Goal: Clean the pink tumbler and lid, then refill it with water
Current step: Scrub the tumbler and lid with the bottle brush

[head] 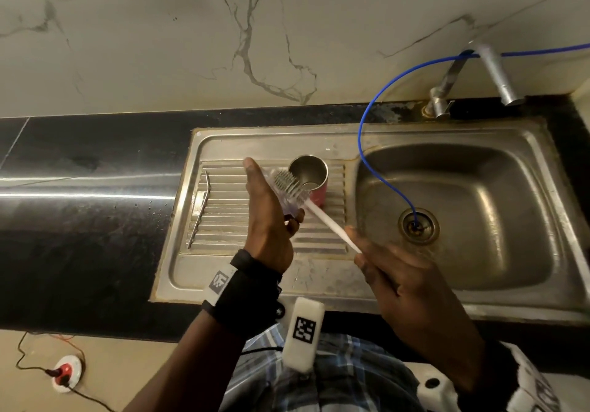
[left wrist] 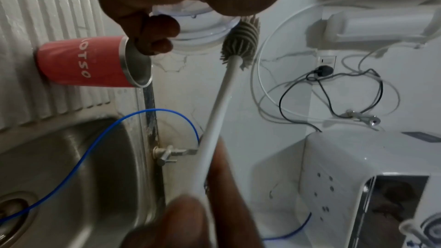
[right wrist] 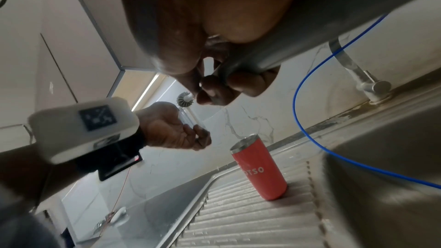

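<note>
The pink tumbler (head: 314,179) (left wrist: 83,61) (right wrist: 260,169) stands upright and uncapped on the ribbed drainboard (head: 230,207), its steel inside showing. My left hand (head: 271,213) holds the clear lid (head: 285,194) (left wrist: 203,25) (right wrist: 188,118) on edge just left of the tumbler. My right hand (head: 383,264) grips the white handle of a bottle brush (head: 322,217) (left wrist: 214,120). The brush's grey bristle head (head: 287,183) (left wrist: 241,42) (right wrist: 185,100) lies against the lid's face.
A bent metal straw (head: 199,209) lies at the drainboard's left. The sink basin (head: 463,207) with its drain (head: 418,225) is on the right; a blue tube (head: 364,124) runs into the drain. The tap (head: 493,73) stands behind the basin. Black counter (head: 79,172) stretches left.
</note>
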A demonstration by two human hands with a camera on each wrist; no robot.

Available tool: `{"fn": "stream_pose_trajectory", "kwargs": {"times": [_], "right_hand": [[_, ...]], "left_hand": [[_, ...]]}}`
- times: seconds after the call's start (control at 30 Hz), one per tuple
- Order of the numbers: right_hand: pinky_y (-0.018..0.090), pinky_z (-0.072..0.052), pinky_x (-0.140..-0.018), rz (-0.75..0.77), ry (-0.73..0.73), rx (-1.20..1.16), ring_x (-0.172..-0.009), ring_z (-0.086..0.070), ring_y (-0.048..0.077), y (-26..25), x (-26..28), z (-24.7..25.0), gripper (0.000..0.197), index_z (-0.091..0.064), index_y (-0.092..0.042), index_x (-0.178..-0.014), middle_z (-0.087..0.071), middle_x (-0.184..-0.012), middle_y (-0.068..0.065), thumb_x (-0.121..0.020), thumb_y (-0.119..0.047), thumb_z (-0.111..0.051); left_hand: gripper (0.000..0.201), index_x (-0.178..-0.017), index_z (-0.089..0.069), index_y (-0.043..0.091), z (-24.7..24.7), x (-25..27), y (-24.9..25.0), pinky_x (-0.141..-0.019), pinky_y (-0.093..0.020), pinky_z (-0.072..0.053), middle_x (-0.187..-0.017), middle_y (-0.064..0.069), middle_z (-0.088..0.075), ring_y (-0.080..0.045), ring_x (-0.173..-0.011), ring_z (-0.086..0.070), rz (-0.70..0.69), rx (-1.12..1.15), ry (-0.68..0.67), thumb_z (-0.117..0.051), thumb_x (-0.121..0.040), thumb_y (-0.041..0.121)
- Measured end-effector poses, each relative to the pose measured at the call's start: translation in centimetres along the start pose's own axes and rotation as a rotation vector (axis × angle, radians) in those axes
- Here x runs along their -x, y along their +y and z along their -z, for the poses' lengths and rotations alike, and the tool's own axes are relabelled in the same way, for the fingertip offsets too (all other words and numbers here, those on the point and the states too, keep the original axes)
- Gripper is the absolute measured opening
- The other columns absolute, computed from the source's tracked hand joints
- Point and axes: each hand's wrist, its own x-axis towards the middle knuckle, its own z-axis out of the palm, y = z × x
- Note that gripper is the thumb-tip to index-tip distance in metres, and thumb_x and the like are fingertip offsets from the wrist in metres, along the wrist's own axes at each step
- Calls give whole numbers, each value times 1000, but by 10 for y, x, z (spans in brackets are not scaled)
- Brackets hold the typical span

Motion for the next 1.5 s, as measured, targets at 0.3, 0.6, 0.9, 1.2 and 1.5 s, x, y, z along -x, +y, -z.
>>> {"fn": "stream_pose_trajectory", "kwargs": {"times": [0.3, 0.6, 0.9, 1.2, 1.5], "right_hand": [[26, -44, -57, 7, 36, 37, -64, -51, 12, -5, -3, -5, 48, -45, -35, -156, -50, -81, -10, -108, -31, -51], [31, -46, -56, 38, -12, -39, -64, -52, 10, 0, 10, 2, 50, -47, -36, -154, -50, -84, -18, -106, -25, -58], [36, -51, -70, 55, 71, -29, -75, -60, 13, -12, -23, 2, 46, -50, -34, -152, -65, -90, -1, -107, -29, -52], [38, -49, -66, 177, 17, 21, -76, -59, 14, 5, -33, 30, 41, -61, -31, -144, -60, -95, -8, -104, -25, -58], [50, -50, -74, 242, 82, 82, -88, -66, 20, 40, -76, 50, 30, -73, -20, -128, -67, -103, -2, -102, -19, -57]], "left_hand": [[81, -136, -57, 19, -4, 5, -7, -48, -18, -42, -88, -4, -66, -12, -68, -52, -54, -21, -22, -18, -101, 81], [79, -161, -35, 31, 8, 2, 21, -70, -29, -43, -137, -7, -59, -17, -97, -59, -125, -66, 18, -15, -102, 79], [66, -118, -66, 26, -5, 28, 3, -65, -28, -46, -89, 6, -77, -5, -69, -65, -158, -142, -76, -18, -107, 70], [61, -109, -70, 23, 16, 29, 15, -58, -27, -46, -84, -3, -74, -14, -66, -59, -47, -131, -173, -34, -103, 71], [52, -104, -76, 19, 28, 38, 23, -42, -23, -37, -89, -19, -71, -18, -55, -59, 22, -127, -427, -46, -92, 60]]}}
